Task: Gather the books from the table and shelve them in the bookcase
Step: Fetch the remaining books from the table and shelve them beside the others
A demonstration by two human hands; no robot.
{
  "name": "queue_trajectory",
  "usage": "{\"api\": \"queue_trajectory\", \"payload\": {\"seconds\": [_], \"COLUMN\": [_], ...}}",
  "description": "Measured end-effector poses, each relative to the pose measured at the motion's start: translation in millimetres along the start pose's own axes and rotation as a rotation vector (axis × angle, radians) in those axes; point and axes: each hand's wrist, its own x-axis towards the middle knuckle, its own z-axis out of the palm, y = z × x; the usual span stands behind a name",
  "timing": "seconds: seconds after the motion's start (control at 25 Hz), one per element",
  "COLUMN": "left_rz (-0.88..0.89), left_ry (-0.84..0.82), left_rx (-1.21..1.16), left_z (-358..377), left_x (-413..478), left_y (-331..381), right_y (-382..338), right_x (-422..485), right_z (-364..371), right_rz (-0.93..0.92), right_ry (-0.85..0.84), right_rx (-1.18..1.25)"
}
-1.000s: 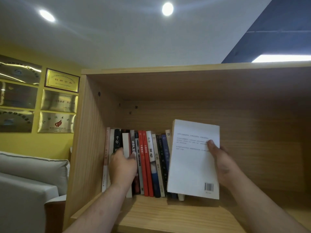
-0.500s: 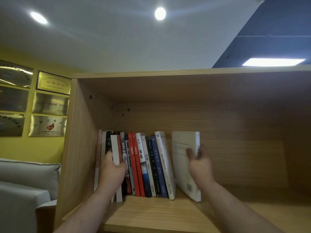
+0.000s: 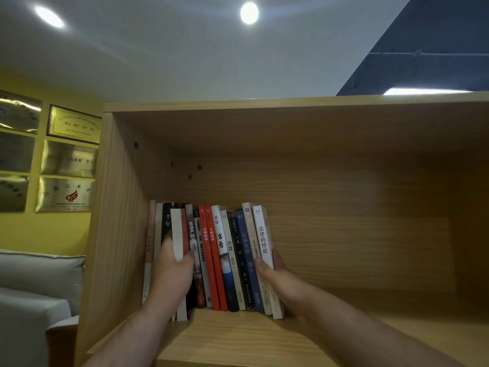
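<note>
**shelf_lurker:** Where's that white book (image 3: 264, 250) sitting right now?

**paperback_pat:** It's standing upright at the right end of the row of books (image 3: 219, 255), inside the top bay of the bookcase (image 3: 116, 234), with its foot resting on the shelf board (image 3: 238, 337). The right hand (image 3: 279, 278) is pinching it low down, thumb lying across the spine and fingers tucking round the far cover.

**shelf_lurker:** And the other hand?

**paperback_pat:** The left hand (image 3: 172, 274) is wrapping a pale-edged book (image 3: 177, 234) that's poking out in front of its neighbours near the left end. Thumb on one side, fingers on the other, so it's clamped on, not loose.

**shelf_lurker:** Any handling worries?

**paperback_pat:** I'm guessing these are all thin paperbacks, so light but floppy. Covers are going to be bending if you're squeezing at a corner, and glossy jackets are probably sliding against each other. I'd be holding low on the spine with fingers flat on the cover, which is roughly what's happening here. Nothing's propping the right end, so I'm expecting the row to be leaning that way once the hand's letting go.
</note>
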Motion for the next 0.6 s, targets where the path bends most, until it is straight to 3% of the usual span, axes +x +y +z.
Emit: {"api": "queue_trajectory", "payload": {"seconds": [0.32,0.52,0.6], "left_rz": [0.019,0.151,0.209], "left_ry": [0.076,0.195,0.238], "left_rx": [-0.050,0.035,-0.043], "left_z": [-4,-22,-35], "left_x": [-4,-40,-58], "left_y": [3,20,32], "right_y": [-12,-6,-1], "right_x": [1,9,13], "right_z": [11,12,12], "right_rz": [-0.091,-0.141,-0.101], "right_ry": [0.026,0.047,0.009], "right_rx": [-0.021,0.038,0.125]}}
